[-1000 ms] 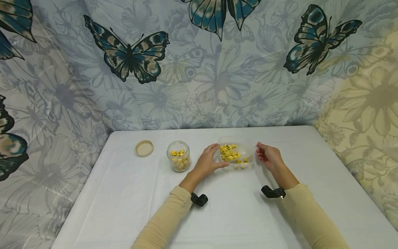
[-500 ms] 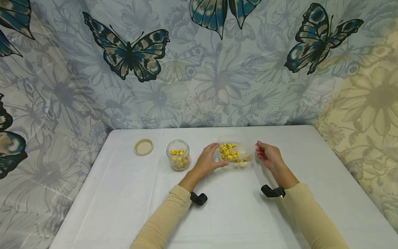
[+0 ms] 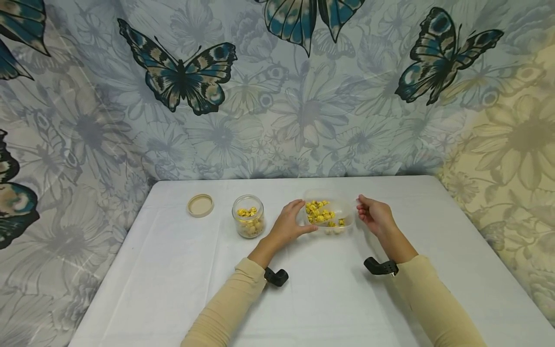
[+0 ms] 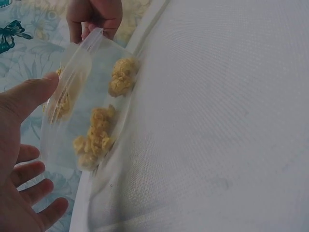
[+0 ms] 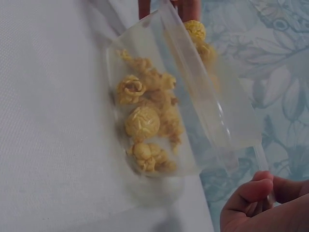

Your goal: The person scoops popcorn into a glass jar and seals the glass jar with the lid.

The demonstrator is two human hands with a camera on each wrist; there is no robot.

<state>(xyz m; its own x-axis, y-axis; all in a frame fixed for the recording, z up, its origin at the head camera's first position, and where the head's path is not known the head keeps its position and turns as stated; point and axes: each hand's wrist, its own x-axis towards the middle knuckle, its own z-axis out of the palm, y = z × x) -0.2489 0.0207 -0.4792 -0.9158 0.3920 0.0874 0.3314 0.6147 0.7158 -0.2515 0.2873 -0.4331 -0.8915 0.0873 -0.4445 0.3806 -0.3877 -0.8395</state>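
A clear plastic container [image 3: 344, 210] with yellow popcorn [image 3: 318, 212] in it is on the white table, between both hands. My left hand [image 3: 288, 224] spans its left end, thumb at the near rim and fingers round the far side; in the left wrist view the thumb [image 4: 41, 91] overlaps the rim. At the right end my right hand [image 3: 376, 217] has curled fingers and pinches a thin clear strip of plastic at the container's edge, seen in the right wrist view. Left of the container stands a lidless glass jar [image 3: 249, 226], partly filled with popcorn.
A round beige-rimmed lid [image 3: 201, 206] lies left of the jar. White cloth covers the table [image 3: 321, 303]. Behind it hangs a fabric backdrop [image 3: 277, 125] with butterflies and flowers. Each wrist wears a black camera mount [image 3: 276, 277].
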